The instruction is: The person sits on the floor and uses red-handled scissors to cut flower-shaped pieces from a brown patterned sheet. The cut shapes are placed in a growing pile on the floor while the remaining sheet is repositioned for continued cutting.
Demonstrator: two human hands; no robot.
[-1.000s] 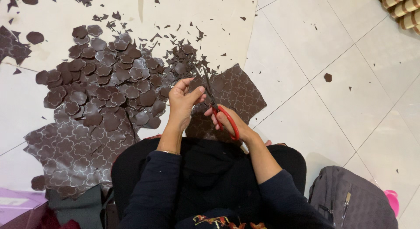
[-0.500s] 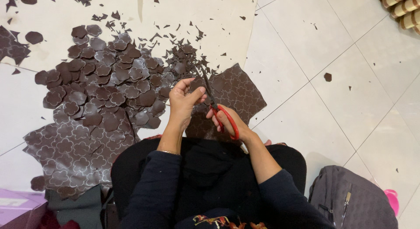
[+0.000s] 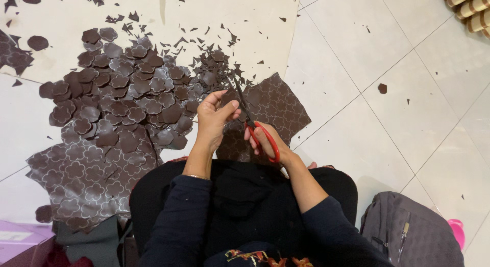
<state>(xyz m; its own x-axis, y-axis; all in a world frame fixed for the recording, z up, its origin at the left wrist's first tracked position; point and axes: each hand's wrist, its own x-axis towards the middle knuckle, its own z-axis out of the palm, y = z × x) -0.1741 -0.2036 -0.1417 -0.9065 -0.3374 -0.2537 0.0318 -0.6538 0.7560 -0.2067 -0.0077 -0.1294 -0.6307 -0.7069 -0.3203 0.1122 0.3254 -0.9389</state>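
Observation:
My right hand (image 3: 266,142) grips red-handled scissors (image 3: 251,120) whose dark blades point up and away from me. My left hand (image 3: 214,119) pinches a small dark brown patterned piece (image 3: 230,97) against the blades. Under both hands lies a dark brown sheet (image 3: 278,106) printed with flower outlines. To the left spreads a pile of cut flower-shaped pieces (image 3: 127,101). A larger uncut patterned sheet (image 3: 76,175) lies at the lower left.
Small dark offcuts (image 3: 204,42) are scattered over a pale mat (image 3: 245,17) on white floor tiles. A grey bag (image 3: 413,236) sits at the lower right, a purple box (image 3: 20,239) at the lower left, rolled items (image 3: 469,6) at the top right.
Both hands and the scissors stay in nearly the same place; the left fingers shift slightly on the small piece at the blades.

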